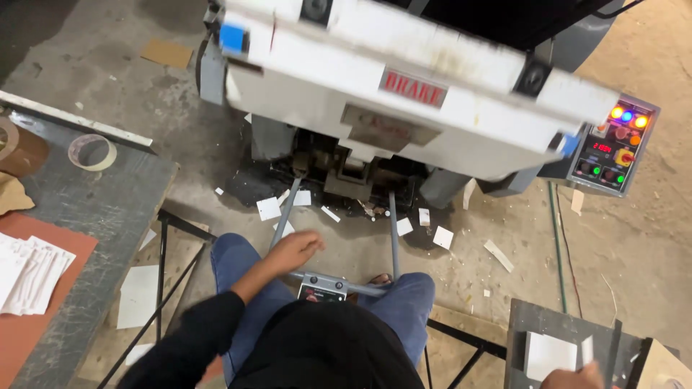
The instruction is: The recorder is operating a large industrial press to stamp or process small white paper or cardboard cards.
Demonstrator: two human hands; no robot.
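Note:
I sit facing a large white and grey press machine (pixel 404 94). My left hand (pixel 294 249) hangs above my left knee with fingers loosely curled, holding nothing, close to a grey metal foot bar (pixel 339 282) with a small switch box (pixel 321 290). Only the top of my right hand (pixel 573 377) shows at the bottom right edge, resting by a white card (pixel 548 354) on a dark metal stand (pixel 559 324). Whether it grips the card is hidden.
A grey table (pixel 108 209) at left carries a roll of clear tape (pixel 91 152), a red sheet (pixel 36 317) and a stack of white cards (pixel 29 274). A control panel with lit buttons (pixel 613 144) sits at right. Paper scraps (pixel 404 227) litter the concrete floor.

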